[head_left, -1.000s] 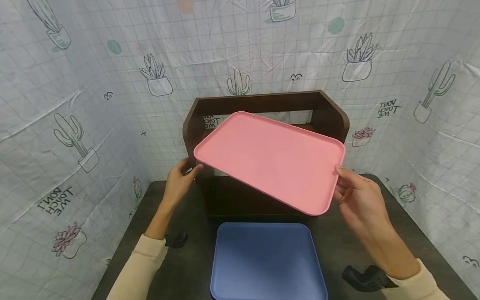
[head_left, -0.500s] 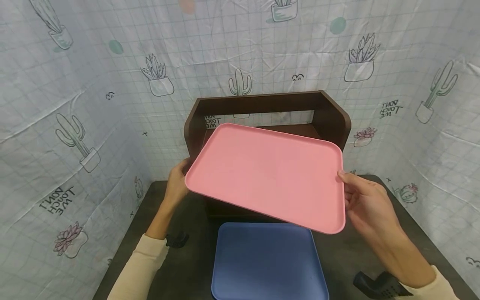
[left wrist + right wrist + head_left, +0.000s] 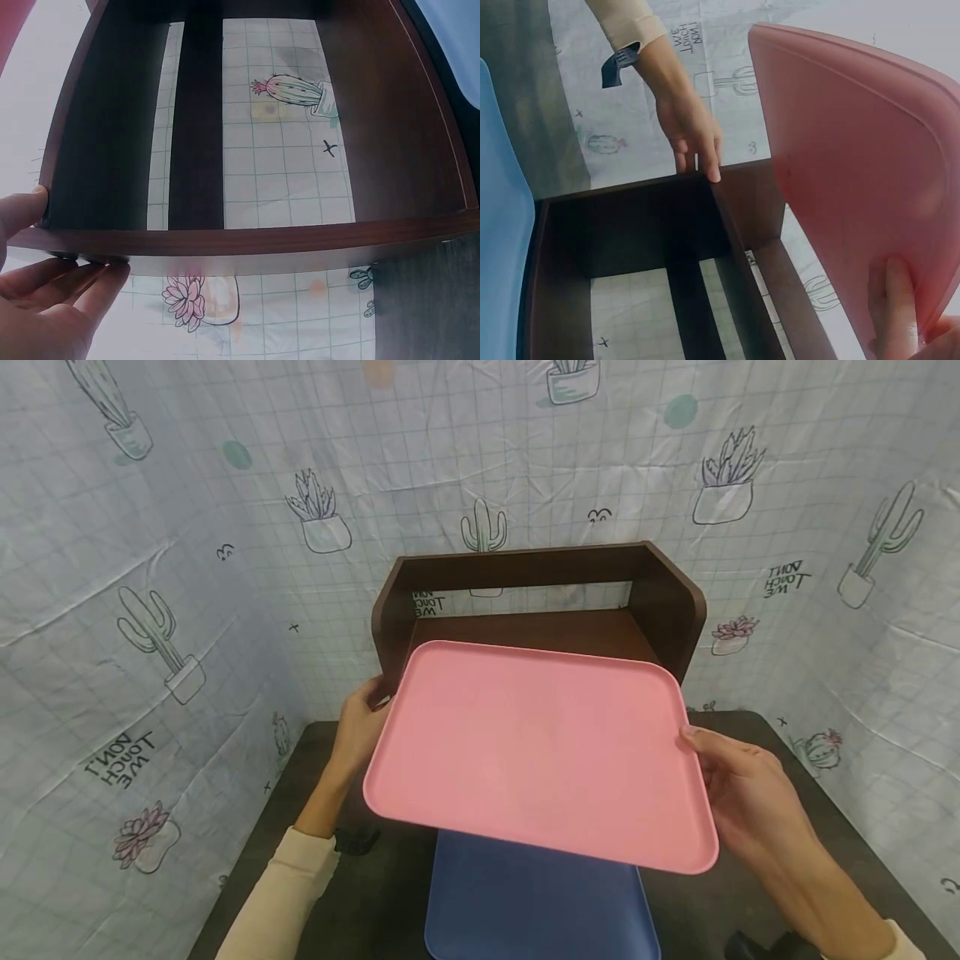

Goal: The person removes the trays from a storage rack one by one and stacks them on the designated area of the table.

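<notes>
My right hand (image 3: pixel 750 789) pinches the right edge of a pink rectangular tray (image 3: pixel 540 752), thumb on its upper face. The right wrist view shows fingers (image 3: pixel 900 300) against the tray's underside. The tray hangs tilted in front of a dark brown wooden shelf (image 3: pixel 525 564), hiding its lower part. My left hand (image 3: pixel 360 727) grips the shelf's left side panel. In the left wrist view, that hand (image 3: pixel 52 315) has its thumb at the panel's front edge and its fingers along the outer face; the shelf's compartment (image 3: pixel 405 135) is open to the front.
A blue tray (image 3: pixel 540 902) lies flat on the dark table (image 3: pixel 390 893) in front of the shelf, partly covered from view by the pink tray. White cloth (image 3: pixel 315 602) printed with cacti surrounds the table at the back and both sides.
My right hand has come down and slightly right with the pink tray, uncovering the shelf's upper board and overlapping the blue tray in view. The tray slants less. My left hand stays at the shelf.
</notes>
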{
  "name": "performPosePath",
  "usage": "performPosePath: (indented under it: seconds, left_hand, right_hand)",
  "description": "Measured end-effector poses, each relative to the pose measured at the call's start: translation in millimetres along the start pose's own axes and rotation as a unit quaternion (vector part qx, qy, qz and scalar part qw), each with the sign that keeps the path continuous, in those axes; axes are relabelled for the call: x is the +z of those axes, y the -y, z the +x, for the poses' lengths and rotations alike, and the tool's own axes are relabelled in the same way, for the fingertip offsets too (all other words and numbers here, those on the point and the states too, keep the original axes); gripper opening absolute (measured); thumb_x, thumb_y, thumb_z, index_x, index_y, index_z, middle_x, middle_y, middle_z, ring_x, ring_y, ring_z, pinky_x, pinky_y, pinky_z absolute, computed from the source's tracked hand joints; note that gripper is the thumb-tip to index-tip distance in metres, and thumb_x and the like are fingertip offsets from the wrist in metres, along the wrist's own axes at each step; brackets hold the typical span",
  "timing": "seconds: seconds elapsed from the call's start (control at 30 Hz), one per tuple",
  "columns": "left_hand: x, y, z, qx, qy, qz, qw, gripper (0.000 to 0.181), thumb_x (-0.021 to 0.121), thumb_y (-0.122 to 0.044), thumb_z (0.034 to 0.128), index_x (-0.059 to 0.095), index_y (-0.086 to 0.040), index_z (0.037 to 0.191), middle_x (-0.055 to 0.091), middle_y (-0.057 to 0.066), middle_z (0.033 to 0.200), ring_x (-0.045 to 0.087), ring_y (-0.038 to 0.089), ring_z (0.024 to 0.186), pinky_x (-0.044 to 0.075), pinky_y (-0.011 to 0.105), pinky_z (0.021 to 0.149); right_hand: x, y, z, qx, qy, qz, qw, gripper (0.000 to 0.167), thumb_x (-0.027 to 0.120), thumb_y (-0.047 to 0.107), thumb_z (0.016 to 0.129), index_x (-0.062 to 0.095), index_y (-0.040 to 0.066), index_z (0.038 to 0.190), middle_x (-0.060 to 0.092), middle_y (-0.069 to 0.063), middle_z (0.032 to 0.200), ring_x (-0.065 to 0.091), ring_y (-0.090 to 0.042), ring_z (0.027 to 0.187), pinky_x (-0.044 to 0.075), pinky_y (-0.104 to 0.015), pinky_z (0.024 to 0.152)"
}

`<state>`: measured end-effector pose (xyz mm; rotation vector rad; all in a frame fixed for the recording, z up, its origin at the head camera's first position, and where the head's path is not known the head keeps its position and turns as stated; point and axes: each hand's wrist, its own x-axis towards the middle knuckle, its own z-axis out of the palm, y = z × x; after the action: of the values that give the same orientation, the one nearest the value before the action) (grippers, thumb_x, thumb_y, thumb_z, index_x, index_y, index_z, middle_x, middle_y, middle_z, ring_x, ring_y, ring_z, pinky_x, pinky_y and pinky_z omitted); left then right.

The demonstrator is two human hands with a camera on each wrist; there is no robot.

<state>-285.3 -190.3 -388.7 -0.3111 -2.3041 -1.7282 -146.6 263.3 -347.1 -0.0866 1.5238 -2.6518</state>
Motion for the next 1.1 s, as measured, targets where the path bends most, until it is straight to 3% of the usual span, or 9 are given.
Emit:
performPosePath:
  seconds: [0.2, 0.5, 1.1]
  left_hand:
    - [2.2, -4.5, -1.7, 0.005, -0.011, 0.009, 0.9999, 0.052, 0.068, -0.022, 0.1060, 0.056, 0.004, 0.149, 0.061, 0.027, 0.149, 0.061, 0.040, 0.140, 0.054, 0.047, 0.114]
    - [3.0, 0.7, -0.9, 0.009, -0.016, 0.006, 0.9998, 0.057, 0.074, -0.028, 0.1029, 0.058, 0.001, 0.149, 0.063, 0.023, 0.148, 0.060, 0.035, 0.142, 0.055, 0.049, 0.111]
    - [4.7, -0.9, -3.1, 0.007, -0.021, 0.014, 0.9997, 0.059, 0.077, -0.032, 0.1010, 0.059, -0.002, 0.148, 0.064, 0.020, 0.149, 0.059, 0.034, 0.143, 0.053, 0.049, 0.115]
  right_hand:
    - [-6, -6, -7.3, 0.028, 0.007, -0.007, 0.9996, 0.039, 0.049, 0.007, 0.112, 0.086, 0.011, 0.101, 0.082, 0.000, 0.089, 0.077, -0.013, 0.079, 0.065, -0.032, 0.072]
    - [-20, -26, -17.0, 0.040, 0.003, -0.016, 0.9991, 0.041, 0.046, 0.007, 0.113, 0.086, 0.013, 0.103, 0.082, 0.000, 0.091, 0.078, -0.013, 0.081, 0.066, -0.034, 0.072]
    - [-52, -63, -30.3, 0.073, 0.056, -0.010, 0.9957, 0.048, 0.037, 0.009, 0.115, 0.083, 0.016, 0.105, 0.082, 0.000, 0.091, 0.079, -0.013, 0.081, 0.068, -0.035, 0.073]
